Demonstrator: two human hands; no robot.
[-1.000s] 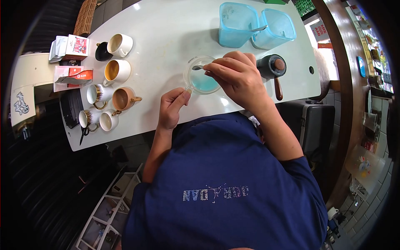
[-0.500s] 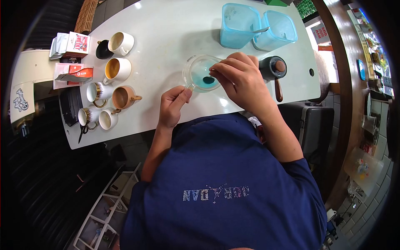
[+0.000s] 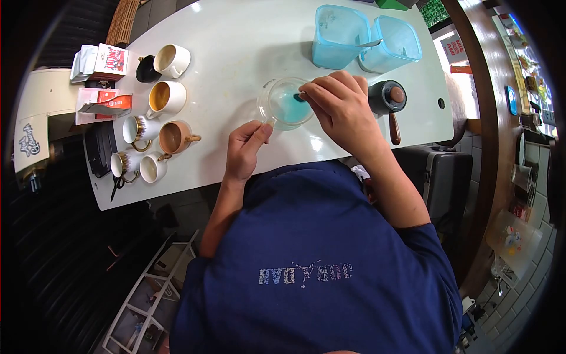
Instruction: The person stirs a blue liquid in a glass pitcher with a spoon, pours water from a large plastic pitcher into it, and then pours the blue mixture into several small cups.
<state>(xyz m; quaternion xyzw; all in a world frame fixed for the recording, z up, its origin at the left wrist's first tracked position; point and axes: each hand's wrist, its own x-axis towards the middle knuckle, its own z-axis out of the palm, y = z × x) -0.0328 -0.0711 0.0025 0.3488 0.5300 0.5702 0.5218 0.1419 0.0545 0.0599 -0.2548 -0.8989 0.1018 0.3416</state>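
A clear glass cup [image 3: 266, 97] with pale blue liquid in it stands upright near the table's front edge. My left hand [image 3: 244, 150] pinches the cup's handle between thumb and fingers. Over the right side of the rim is my right hand [image 3: 342, 112], its fingertips closed on what looks like a small dark spoon [image 3: 299, 97]. Only the spoon's dark oval end shows inside the cup; my fingers hide the rest. Close to the right of this hand sits a dark pot [image 3: 380, 97] with a brown knob and a brown handle.
Two blue plastic containers [image 3: 339, 44] stand at the back right, a spoon handle [image 3: 370, 43] between them. Several mugs [image 3: 172, 100] are grouped on the left, near scissors [image 3: 118, 184], a black tray [image 3: 100, 150] and packets and boxes [image 3: 112, 59].
The dark end of the spoon has shifted toward the far right side of the cup. My right hand has moved slightly with it; my left hand stays on the handle.
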